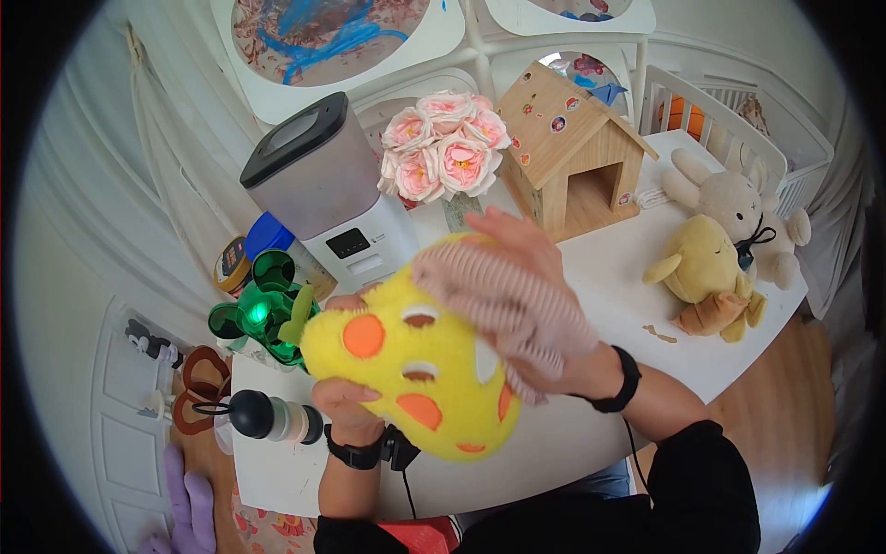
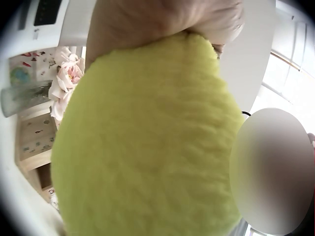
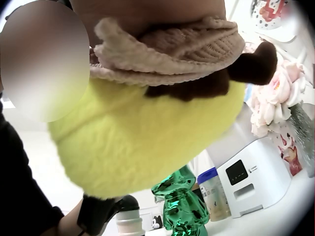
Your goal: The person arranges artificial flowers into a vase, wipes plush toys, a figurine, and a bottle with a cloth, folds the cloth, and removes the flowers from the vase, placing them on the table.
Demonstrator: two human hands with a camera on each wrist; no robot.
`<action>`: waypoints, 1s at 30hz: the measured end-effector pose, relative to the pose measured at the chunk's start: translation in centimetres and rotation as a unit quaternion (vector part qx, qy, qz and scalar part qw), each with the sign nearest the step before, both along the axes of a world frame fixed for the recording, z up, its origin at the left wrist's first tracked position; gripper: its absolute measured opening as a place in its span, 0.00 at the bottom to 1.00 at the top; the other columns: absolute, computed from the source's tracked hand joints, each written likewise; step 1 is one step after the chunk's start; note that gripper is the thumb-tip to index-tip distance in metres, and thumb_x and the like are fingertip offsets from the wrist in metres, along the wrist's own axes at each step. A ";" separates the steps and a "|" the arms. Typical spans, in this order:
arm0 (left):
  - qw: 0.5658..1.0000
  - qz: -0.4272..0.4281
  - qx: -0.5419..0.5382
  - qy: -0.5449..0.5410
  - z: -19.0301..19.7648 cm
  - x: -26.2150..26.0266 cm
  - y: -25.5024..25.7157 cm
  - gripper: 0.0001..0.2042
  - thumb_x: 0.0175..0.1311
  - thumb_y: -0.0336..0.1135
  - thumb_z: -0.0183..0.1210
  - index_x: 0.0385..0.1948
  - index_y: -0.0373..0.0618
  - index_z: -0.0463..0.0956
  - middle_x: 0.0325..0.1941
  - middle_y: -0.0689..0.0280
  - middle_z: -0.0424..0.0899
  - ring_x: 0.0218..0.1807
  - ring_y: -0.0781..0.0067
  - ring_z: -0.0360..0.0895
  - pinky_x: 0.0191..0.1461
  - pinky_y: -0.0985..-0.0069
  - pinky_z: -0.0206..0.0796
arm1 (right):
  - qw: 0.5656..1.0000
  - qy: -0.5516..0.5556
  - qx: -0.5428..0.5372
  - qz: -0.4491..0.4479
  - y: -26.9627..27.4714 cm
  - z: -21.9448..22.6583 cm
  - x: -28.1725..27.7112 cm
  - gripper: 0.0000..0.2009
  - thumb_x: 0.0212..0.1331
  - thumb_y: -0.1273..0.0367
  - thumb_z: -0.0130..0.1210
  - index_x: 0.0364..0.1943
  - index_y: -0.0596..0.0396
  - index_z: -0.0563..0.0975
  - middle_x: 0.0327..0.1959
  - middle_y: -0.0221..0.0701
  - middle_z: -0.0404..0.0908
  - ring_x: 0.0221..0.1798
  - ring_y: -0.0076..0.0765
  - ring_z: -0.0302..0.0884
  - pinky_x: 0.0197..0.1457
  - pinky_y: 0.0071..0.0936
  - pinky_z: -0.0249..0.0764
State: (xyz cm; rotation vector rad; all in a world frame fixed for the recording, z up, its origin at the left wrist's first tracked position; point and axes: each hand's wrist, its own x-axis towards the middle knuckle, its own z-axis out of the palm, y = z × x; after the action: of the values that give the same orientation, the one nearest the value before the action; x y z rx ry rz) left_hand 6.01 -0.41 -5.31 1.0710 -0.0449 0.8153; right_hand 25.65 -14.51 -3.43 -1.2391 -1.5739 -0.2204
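A yellow plush toy (image 1: pixel 434 369) with orange patches and white-and-brown eyes is held up over the white table. My left hand (image 1: pixel 349 406) grips its narrower end, thumb across the front; in the left wrist view the plain yellow plush back (image 2: pixel 147 132) fills the middle. My right hand (image 1: pixel 535 254) holds a pinkish ribbed cloth (image 1: pixel 498 295) against the toy's upper right side. The right wrist view has the cloth (image 3: pixel 182 54) bunched under that hand, over a dark brown part (image 3: pixel 256 64) of the toy. The cloth hides some right fingers.
Behind stand a grey-and-white dispenser (image 1: pixel 323 185), pink flowers (image 1: pixel 443 148) in a vase and a wooden house (image 1: pixel 563 148). A shiny green bear figure (image 1: pixel 263 305) and a bottle (image 1: pixel 263 415) are at left. Plush toys (image 1: pixel 711 268) sit on the white table (image 1: pixel 609 286) at right.
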 end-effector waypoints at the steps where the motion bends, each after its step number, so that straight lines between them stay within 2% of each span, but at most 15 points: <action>1: 1.000 0.001 -0.011 -0.001 0.4 0.2 -0.4 0.33 0.31 0.33 0.60 0.50 0.44 0.67 0.59 0.51 0.72 0.65 0.42 0.70 0.69 0.50 0.67 | 0.999 -0.016 0.021 -0.030 0.8 0.1 0.8 0.24 0.66 0.65 0.56 0.66 0.54 0.70 0.65 0.41 0.73 0.68 0.51 0.70 0.73 0.44 0.56; 2: 1.000 0.002 -0.010 -0.001 0.3 0.3 -0.3 0.33 0.31 0.33 0.60 0.50 0.44 0.67 0.59 0.51 0.72 0.65 0.42 0.70 0.69 0.50 0.67 | 0.999 -0.017 0.021 -0.029 1.2 0.5 0.9 0.24 0.66 0.65 0.56 0.66 0.54 0.70 0.65 0.41 0.73 0.68 0.51 0.70 0.73 0.44 0.56; 4: 0.993 -0.082 0.024 -0.079 -0.5 0.5 0.1 0.29 0.41 0.38 0.64 0.50 0.45 0.67 0.58 0.51 0.71 0.65 0.39 0.69 0.68 0.45 0.66 | 0.915 0.355 0.059 0.180 1.7 1.0 0.9 0.20 0.71 0.65 0.53 0.64 0.55 0.72 0.61 0.37 0.76 0.60 0.38 0.75 0.65 0.32 0.68; 5: 0.985 -0.115 -0.005 -0.128 -1.0 0.8 -0.1 0.27 0.51 0.47 0.66 0.49 0.46 0.67 0.58 0.51 0.70 0.64 0.37 0.69 0.67 0.43 0.66 | 0.916 0.356 0.059 0.178 1.5 0.6 1.3 0.20 0.71 0.65 0.53 0.64 0.55 0.72 0.61 0.37 0.76 0.60 0.38 0.75 0.65 0.32 0.68; 8: 0.980 -0.151 0.006 -0.133 -0.8 1.3 -1.2 0.26 0.57 0.54 0.63 0.49 0.46 0.67 0.59 0.49 0.69 0.63 0.38 0.70 0.67 0.43 0.66 | 0.902 0.416 -0.047 0.109 0.6 0.0 2.2 0.18 0.75 0.63 0.50 0.62 0.56 0.72 0.60 0.33 0.77 0.57 0.26 0.76 0.58 0.22 0.72; 10: 0.990 -0.099 0.019 -0.100 -1.0 1.1 -1.1 0.26 0.55 0.50 0.63 0.49 0.46 0.67 0.58 0.49 0.70 0.61 0.39 0.71 0.66 0.46 0.67 | 0.752 0.601 -0.176 0.207 -0.3 0.6 1.9 0.20 0.75 0.60 0.51 0.63 0.56 0.71 0.59 0.31 0.78 0.59 0.23 0.77 0.60 0.24 0.74; 11: 0.993 -0.090 0.010 -0.080 -1.4 0.9 -0.1 0.26 0.53 0.48 0.63 0.49 0.45 0.67 0.58 0.49 0.70 0.61 0.39 0.72 0.66 0.46 0.67 | 0.718 0.608 -0.182 0.286 -0.2 0.7 2.3 0.22 0.75 0.57 0.50 0.65 0.56 0.70 0.59 0.32 0.79 0.60 0.23 0.78 0.61 0.25 0.75; 14: 0.993 -0.081 -0.053 -0.061 -1.1 0.4 1.0 0.27 0.44 0.40 0.63 0.49 0.44 0.67 0.58 0.49 0.71 0.61 0.41 0.71 0.67 0.51 0.67 | 0.712 0.575 -0.141 0.378 0.3 0.0 3.0 0.23 0.76 0.56 0.47 0.65 0.57 0.70 0.58 0.32 0.79 0.59 0.25 0.78 0.61 0.26 0.76; 16: 0.996 -0.070 -0.010 -0.062 -0.9 0.4 1.9 0.23 0.56 0.38 0.63 0.53 0.48 0.68 0.59 0.57 0.72 0.64 0.46 0.70 0.66 0.47 0.68 | 0.733 0.563 -0.158 0.348 0.1 -0.2 3.8 0.24 0.76 0.57 0.46 0.66 0.58 0.68 0.61 0.37 0.78 0.62 0.33 0.77 0.64 0.29 0.75; 19: 0.998 -0.008 -0.049 -0.023 -0.1 -0.3 1.9 0.29 0.43 0.32 0.58 0.54 0.43 0.67 0.57 0.54 0.74 0.63 0.46 0.71 0.68 0.50 0.68 | 0.780 0.536 -0.136 0.291 -0.5 0.1 5.0 0.25 0.73 0.56 0.48 0.65 0.59 0.69 0.60 0.37 0.78 0.61 0.33 0.78 0.64 0.32 0.75; 22: 0.996 0.080 -0.032 0.032 -0.1 0.1 1.5 0.34 0.32 0.32 0.56 0.52 0.39 0.68 0.55 0.53 0.74 0.61 0.49 0.72 0.67 0.57 0.68 | 0.802 0.457 -0.168 0.347 -1.5 1.7 4.2 0.25 0.73 0.56 0.49 0.66 0.59 0.69 0.59 0.36 0.79 0.60 0.32 0.78 0.63 0.31 0.74; 23: 0.990 0.130 -0.002 0.058 -0.1 0.4 1.1 0.36 0.26 0.32 0.56 0.51 0.36 0.68 0.54 0.53 0.74 0.59 0.52 0.73 0.65 0.62 0.68 | 0.867 0.325 -0.155 0.344 -1.0 2.9 3.2 0.23 0.75 0.59 0.46 0.66 0.58 0.71 0.67 0.40 0.73 0.68 0.39 0.70 0.73 0.32 0.61; 25: 0.979 0.159 0.064 0.114 0.2 0.8 -0.2 0.35 0.26 0.32 0.56 0.50 0.35 0.69 0.51 0.55 0.76 0.57 0.56 0.75 0.64 0.66 0.68 | 0.910 0.278 -0.156 0.266 0.4 -0.3 0.8 0.22 0.74 0.60 0.47 0.67 0.53 0.72 0.72 0.42 0.66 0.76 0.47 0.57 0.79 0.41 0.48; 27: 0.958 0.163 0.150 0.185 -0.3 0.5 -0.4 0.32 0.29 0.28 0.55 0.49 0.35 0.71 0.46 0.61 0.79 0.51 0.66 0.78 0.58 0.74 0.70 | 0.962 0.087 -0.179 0.189 0.6 -1.0 -0.6 0.23 0.73 0.60 0.49 0.70 0.47 0.70 0.78 0.43 0.56 0.81 0.55 0.44 0.80 0.53 0.36; 30: 0.930 0.210 0.197 0.230 0.3 1.3 -2.4 0.28 0.38 0.26 0.59 0.50 0.37 0.71 0.46 0.61 0.80 0.53 0.67 0.79 0.58 0.72 0.71 | 0.965 0.042 -0.167 0.200 0.2 -1.3 -2.8 0.27 0.72 0.60 0.48 0.75 0.46 0.63 0.81 0.43 0.46 0.83 0.56 0.37 0.80 0.61 0.27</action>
State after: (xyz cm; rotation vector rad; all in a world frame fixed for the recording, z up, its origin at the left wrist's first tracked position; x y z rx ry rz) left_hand 7.26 -2.84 -5.06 1.6692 0.4487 0.9391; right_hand 22.86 -14.31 -4.71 -1.1308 -1.7943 0.3657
